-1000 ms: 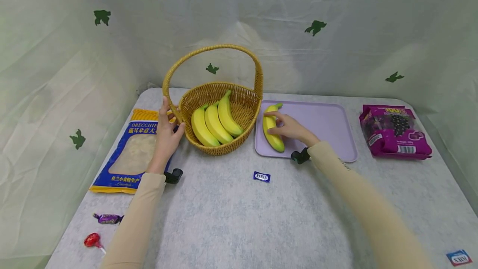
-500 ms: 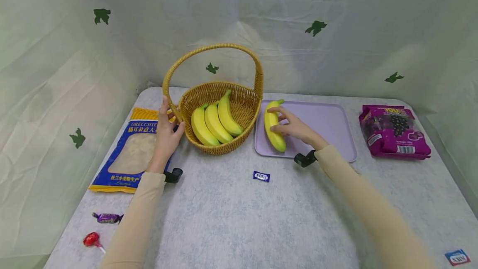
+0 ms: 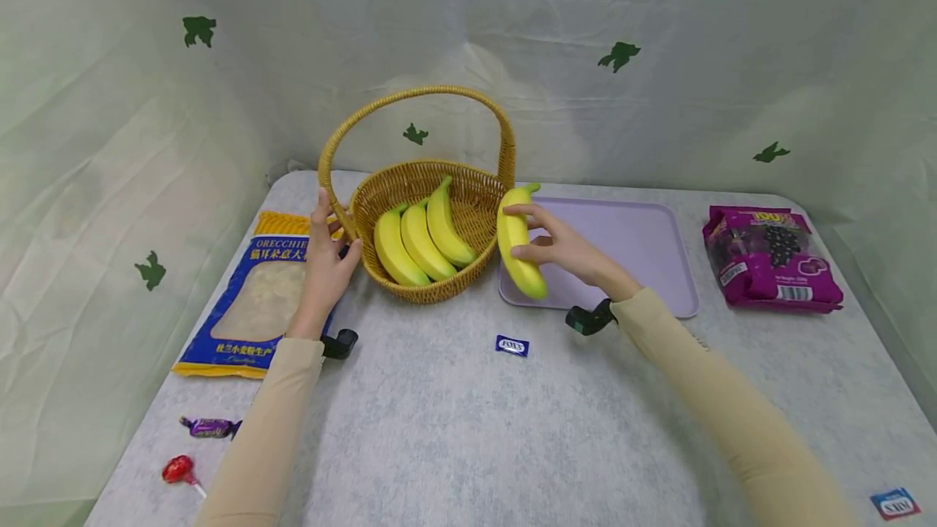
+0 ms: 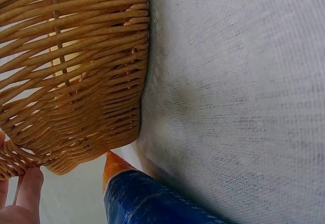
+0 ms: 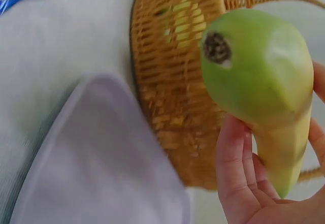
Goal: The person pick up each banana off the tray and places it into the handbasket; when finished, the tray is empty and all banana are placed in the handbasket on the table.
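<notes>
My right hand grips a yellow banana between thumb and fingers, raised over the tray's left edge beside the basket's right rim. In the right wrist view the banana's green tip faces the camera. The wicker basket has a tall arched handle, and three bananas lie side by side in it. At the basket's left side, my left hand holds the rim near the handle's base. The left wrist view shows its fingers around the wicker, partly out of frame.
The lilac tray lies right of the basket, with a purple grape candy bag beyond it. A blue pasta bag lies under the left forearm's side. Small sweets, a purple candy and a red lollipop lie nearer.
My right hand has lifted the banana off the tray and carried it left toward the basket. My left hand has stayed at the basket rim.
</notes>
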Demonstrator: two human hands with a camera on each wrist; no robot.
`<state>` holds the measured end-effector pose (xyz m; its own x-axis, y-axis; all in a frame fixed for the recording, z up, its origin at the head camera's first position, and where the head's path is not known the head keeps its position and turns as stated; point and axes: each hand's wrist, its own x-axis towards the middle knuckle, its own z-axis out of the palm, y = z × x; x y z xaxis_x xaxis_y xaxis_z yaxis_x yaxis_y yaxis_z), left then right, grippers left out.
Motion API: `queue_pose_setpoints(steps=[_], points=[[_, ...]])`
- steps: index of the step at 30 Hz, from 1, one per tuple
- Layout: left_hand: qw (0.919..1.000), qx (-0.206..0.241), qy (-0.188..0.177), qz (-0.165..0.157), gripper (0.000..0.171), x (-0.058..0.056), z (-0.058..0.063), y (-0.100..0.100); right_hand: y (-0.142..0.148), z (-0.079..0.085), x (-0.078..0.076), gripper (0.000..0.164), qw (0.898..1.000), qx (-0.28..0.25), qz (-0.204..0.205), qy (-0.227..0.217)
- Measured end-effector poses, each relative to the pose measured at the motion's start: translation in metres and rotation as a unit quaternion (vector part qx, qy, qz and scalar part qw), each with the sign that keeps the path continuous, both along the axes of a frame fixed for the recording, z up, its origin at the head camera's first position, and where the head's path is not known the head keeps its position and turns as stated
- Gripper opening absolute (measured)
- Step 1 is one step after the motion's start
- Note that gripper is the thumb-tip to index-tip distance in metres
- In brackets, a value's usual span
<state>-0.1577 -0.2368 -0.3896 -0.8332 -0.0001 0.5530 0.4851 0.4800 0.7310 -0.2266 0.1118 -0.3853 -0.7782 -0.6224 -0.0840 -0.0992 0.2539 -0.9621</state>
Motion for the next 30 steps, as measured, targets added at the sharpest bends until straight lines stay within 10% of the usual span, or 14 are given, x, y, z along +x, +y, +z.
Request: queue_pose_setpoints(steps=[12,30], points=[[1.0000,0.004,-0.001,-0.003,0.095,0.000,0.000,0.000,-0.038,0.012,-0.001,0.062,0.998,-0.012,0.054,0.040],[0.9999,0.002,-0.013,-0.003,0.090,0.002,0.001,0.001,-0.073,0.022,-0.046,0.057,0.995,0.041,0.030,0.089]])
